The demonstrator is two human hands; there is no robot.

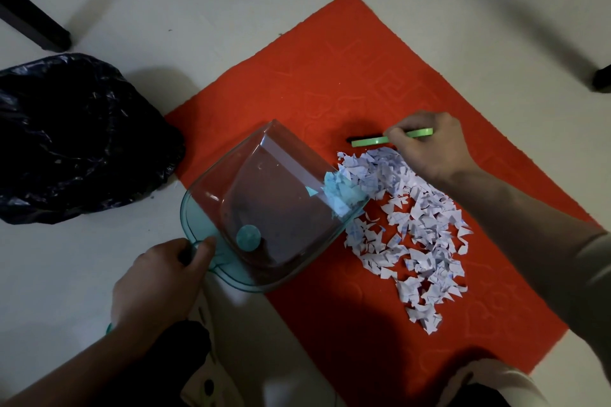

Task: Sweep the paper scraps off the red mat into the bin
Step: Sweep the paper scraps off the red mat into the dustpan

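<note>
Many paper scraps [417, 235] lie between left hand [158, 277] and right hand [429, 145].

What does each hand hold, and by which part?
Left hand grips the clear teal plastic dustpan by its handle; right hand holds the thin green brush around its middle.
</note>
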